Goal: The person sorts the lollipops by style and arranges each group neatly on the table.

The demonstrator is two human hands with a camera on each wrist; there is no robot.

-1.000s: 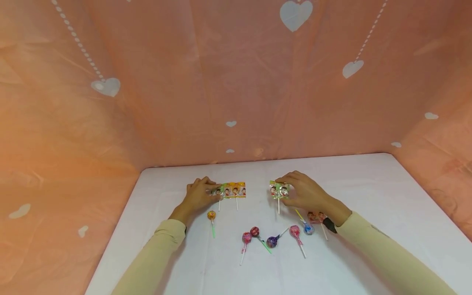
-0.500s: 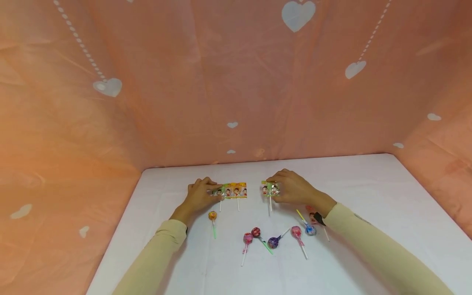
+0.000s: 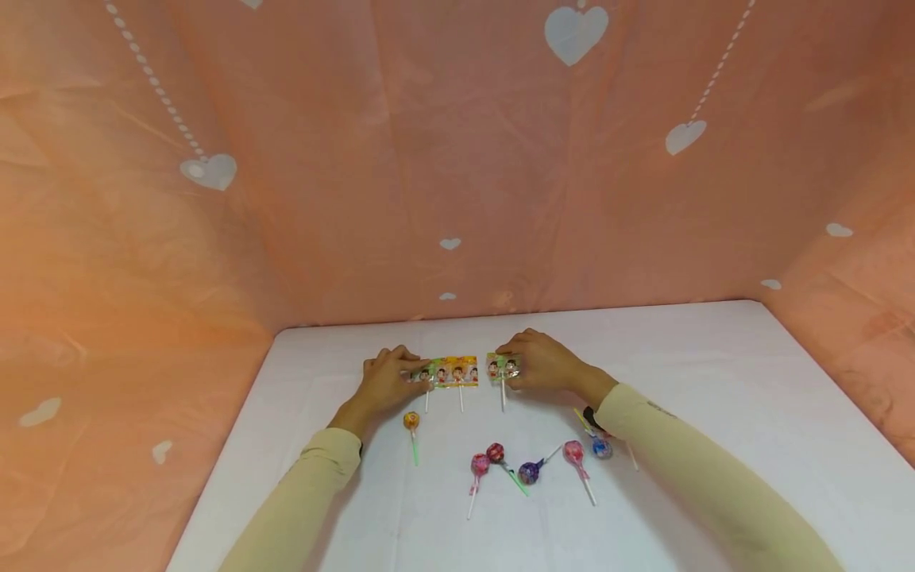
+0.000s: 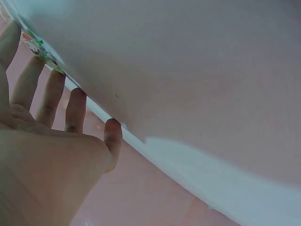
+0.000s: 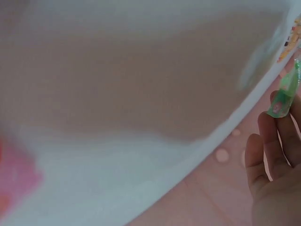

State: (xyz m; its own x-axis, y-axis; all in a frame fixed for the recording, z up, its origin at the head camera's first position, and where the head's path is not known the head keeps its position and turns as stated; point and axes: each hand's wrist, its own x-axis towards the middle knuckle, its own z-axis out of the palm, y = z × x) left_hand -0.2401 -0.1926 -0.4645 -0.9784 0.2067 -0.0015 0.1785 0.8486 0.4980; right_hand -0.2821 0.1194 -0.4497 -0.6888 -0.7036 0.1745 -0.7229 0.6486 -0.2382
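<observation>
Near the far middle of the white table, my left hand (image 3: 388, 381) pinches the left end of a flat green-wrapped lollipop (image 3: 426, 375) with thumb and forefinger. Its other fingertips reach down to the tabletop in the left wrist view, beside the shiny wrapper (image 4: 35, 44). Right of that lollipop lies an orange-wrapped one (image 3: 459, 372), edge to edge with it, stick toward me. My right hand (image 3: 546, 364) grips another green-wrapped lollipop (image 3: 503, 366) by its right side, a small gap away from the orange one. Its green wrapper (image 5: 283, 96) shows at the fingertips in the right wrist view.
Closer to me lie round lollipops: a yellow one (image 3: 411, 421) at left, a pink one (image 3: 480, 465), a dark red one (image 3: 496, 453), a purple one (image 3: 529, 473), a larger pink one (image 3: 573, 453) and a blue one (image 3: 601, 448). My right sleeve (image 3: 686, 445) partly covers another lollipop.
My right hand has moved left with its green-wrapped lollipop, narrowing the gap to the orange one. My left hand and the lollipops beside it have stayed in place.
</observation>
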